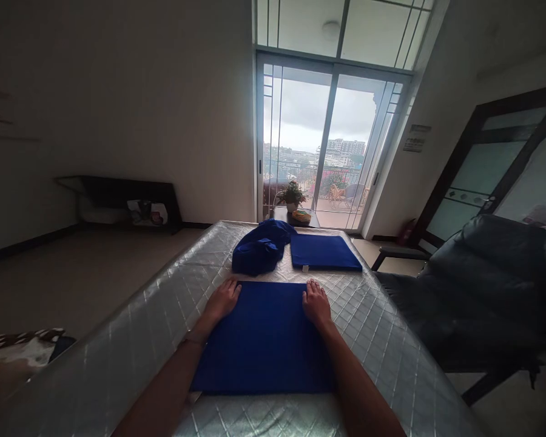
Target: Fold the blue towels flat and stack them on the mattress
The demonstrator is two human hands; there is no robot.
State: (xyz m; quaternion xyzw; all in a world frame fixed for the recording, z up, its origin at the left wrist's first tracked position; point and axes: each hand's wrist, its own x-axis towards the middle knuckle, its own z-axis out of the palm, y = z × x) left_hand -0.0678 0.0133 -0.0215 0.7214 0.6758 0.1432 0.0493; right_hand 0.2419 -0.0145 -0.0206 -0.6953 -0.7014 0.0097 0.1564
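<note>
A flat, blue rectangle of folded fabric lies in front of me on a silvery quilted mattress. On its far left corner rests my left hand, fingers stretched out and lying flat. My right hand lies likewise on the far right corner, palm down with fingers extended. Just beyond is a second flat blue fabric piece with a small white tag on its near edge. To the left of that piece sits a crumpled heap of blue cloth.
A black armchair stands close along the right side. Past the mattress's far end, a potted plant stands on a small table before a sliding glass door. A dark low stand is by the left wall.
</note>
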